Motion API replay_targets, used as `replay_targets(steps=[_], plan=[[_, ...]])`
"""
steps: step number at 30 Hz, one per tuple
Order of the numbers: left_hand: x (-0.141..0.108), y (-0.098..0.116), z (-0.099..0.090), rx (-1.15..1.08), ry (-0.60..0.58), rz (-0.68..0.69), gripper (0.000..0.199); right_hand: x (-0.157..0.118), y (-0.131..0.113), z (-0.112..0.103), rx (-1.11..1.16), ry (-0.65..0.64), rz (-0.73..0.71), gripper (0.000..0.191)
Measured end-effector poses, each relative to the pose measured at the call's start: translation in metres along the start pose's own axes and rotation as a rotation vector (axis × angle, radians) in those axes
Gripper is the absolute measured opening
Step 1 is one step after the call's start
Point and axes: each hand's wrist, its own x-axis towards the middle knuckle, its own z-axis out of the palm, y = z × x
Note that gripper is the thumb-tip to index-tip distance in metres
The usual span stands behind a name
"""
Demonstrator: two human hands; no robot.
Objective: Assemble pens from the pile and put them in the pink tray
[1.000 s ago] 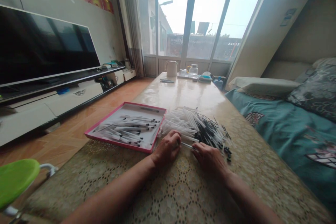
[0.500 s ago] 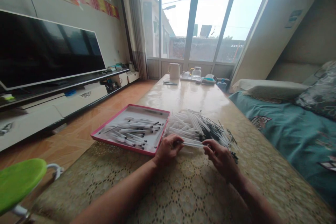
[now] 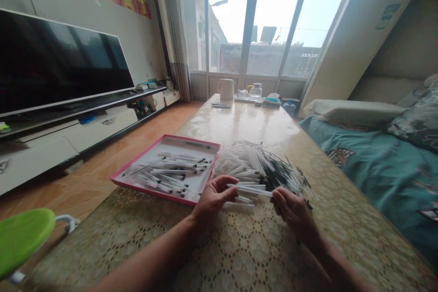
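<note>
Just above the table, my left hand [image 3: 214, 198] and my right hand [image 3: 294, 213] hold one long white pen refill [image 3: 249, 190] between their fingertips. Behind them lies a loose heap of white pen refills with black tips [image 3: 255, 169], its near edge close to both hands. A few stray refills lie under the held one. To the left of my left hand is a shallow white tray with a pink rim [image 3: 140, 157], holding several refills laid roughly side by side.
The long table [image 3: 246, 123] has a lace-patterned cover near me. A white jug [image 3: 226, 89] and a glass teapot [image 3: 255, 91] stand at its far end. A bed with a teal cover [image 3: 376, 178] runs along the right, and a green stool [image 3: 22, 242] stands at lower left.
My hands have come up off the table and closed on the refill, lifting it above the heap. The tray and heap have not visibly changed.
</note>
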Motion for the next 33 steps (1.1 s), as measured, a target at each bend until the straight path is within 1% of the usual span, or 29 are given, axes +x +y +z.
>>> replay_targets(steps=[3,6,10,12,15,20,23,26,28,30,33], plan=[[-0.004,0.0,0.005,-0.169,-0.016,-0.124,0.029,0.0,-0.003,0.008,0.015,0.005,-0.018,0.038],[-0.005,-0.003,0.006,-0.237,-0.014,-0.18,0.029,-0.001,-0.003,0.013,0.051,-0.027,-0.028,0.039],[-0.004,-0.004,0.006,-0.263,0.044,-0.177,0.028,-0.002,-0.001,0.012,0.154,-0.025,0.019,0.043],[-0.004,-0.004,0.005,-0.27,0.05,-0.171,0.028,-0.002,-0.001,0.01,0.17,-0.041,0.037,0.043],[-0.004,-0.003,0.005,-0.261,0.04,-0.169,0.028,-0.002,-0.003,0.008,0.142,-0.067,0.033,0.039],[-0.006,-0.005,0.005,-0.232,0.044,-0.168,0.029,-0.001,-0.007,0.009,0.099,-0.066,0.018,0.034],[-0.007,-0.005,0.005,-0.225,0.063,-0.177,0.032,-0.002,-0.008,0.01,0.107,-0.048,0.026,0.03],[-0.008,-0.005,0.006,-0.235,0.09,-0.195,0.035,-0.002,-0.009,0.011,0.103,0.019,0.013,0.025],[-0.008,-0.005,0.006,-0.242,0.098,-0.201,0.035,-0.002,-0.009,0.011,0.071,0.051,-0.005,0.026],[-0.009,-0.005,0.006,-0.24,0.095,-0.201,0.034,-0.002,-0.008,0.01,0.038,0.032,0.0,0.027],[-0.009,-0.006,0.006,-0.23,0.084,-0.202,0.033,-0.002,-0.008,0.01,0.025,0.001,0.018,0.038]])
